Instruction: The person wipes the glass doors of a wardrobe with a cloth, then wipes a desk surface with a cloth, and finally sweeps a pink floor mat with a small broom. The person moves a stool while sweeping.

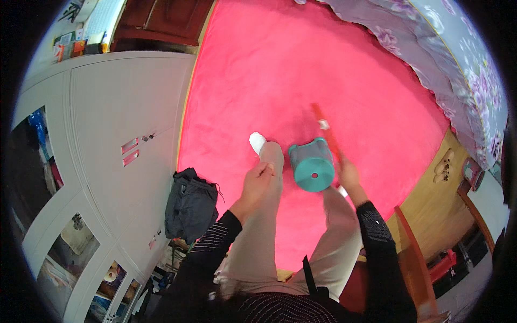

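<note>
My right hand (348, 173) grips one end of a long, thin red stick (330, 138) with a white patch near its far end. The stick is slightly blurred; its exact kind cannot be told. Left of that hand stands a small plastic stool (314, 174), with a teal round top, a central hole and greyish sides. My left hand (258, 181) is curled over my left leg, fingertips drawn together, with nothing visible in it. A white-socked foot (257, 142) rests on the pink carpet (258, 80).
White cabinets (129, 101) line the left side, with a dark grey bag or folded garment (190, 206) against them. A bed with a floral cover (456, 60) stands at upper right. Slippers (443, 166) lie on the wooden floor at right, beyond a wooden chair (416, 258).
</note>
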{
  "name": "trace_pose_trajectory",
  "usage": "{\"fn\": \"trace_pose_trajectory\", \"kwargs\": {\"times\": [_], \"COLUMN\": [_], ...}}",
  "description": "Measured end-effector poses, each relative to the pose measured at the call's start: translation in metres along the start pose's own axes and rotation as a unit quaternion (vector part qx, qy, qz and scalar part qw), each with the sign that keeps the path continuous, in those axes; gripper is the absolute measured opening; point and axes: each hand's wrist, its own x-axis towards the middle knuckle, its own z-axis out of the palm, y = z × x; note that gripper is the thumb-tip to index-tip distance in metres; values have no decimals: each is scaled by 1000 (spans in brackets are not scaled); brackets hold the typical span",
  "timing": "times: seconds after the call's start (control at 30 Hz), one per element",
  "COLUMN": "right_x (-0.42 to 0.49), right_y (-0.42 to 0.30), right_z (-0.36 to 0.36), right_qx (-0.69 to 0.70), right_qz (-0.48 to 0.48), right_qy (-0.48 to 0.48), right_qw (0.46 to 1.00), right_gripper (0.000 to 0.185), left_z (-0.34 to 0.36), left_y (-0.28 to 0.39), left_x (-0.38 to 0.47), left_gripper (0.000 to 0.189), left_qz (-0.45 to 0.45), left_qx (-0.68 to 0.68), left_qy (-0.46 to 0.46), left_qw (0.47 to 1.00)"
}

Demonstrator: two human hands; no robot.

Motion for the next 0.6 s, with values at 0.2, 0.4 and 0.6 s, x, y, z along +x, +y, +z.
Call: {"fn": "trace_pose_trajectory", "kwargs": {"times": [0.2, 0.4, 0.6], "right_x": [127, 169, 158], "right_y": [-88, 29, 147], "right_z": [124, 57, -128], "right_qx": [-35, -55, -177], "right_qz": [-144, -117, 114], "right_qy": [-196, -102, -10], "right_qw": [969, 986, 977], "right_gripper": [45, 32, 27], "left_z": [-24, 16, 74], "left_y": [5, 15, 41], "left_x": [48, 65, 17], "left_gripper": [30, 28, 27], "left_qz": [-13, -10, -24], "left_qx": [-19, -117, -124], "left_qy": [74, 90, 104], "left_qw": [997, 989, 987]}}
